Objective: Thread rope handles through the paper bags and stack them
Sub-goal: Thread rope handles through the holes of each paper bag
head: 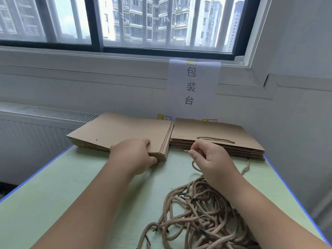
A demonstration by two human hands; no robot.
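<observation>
With a threaded stack (224, 133) already laid just right of the thick unthreaded stack (122, 130), that stack's near corner is grasped by the left grip (133, 155) and a rope (195, 166) is pinched by the right grip (210, 162).

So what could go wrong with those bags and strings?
The right hand pinches one tan rope handle; pulling it could drag the tangled pile of tan ropes along. The left hand grips the corner of the left stack of flat brown paper bags, so it might lift several bags at once.
</observation>
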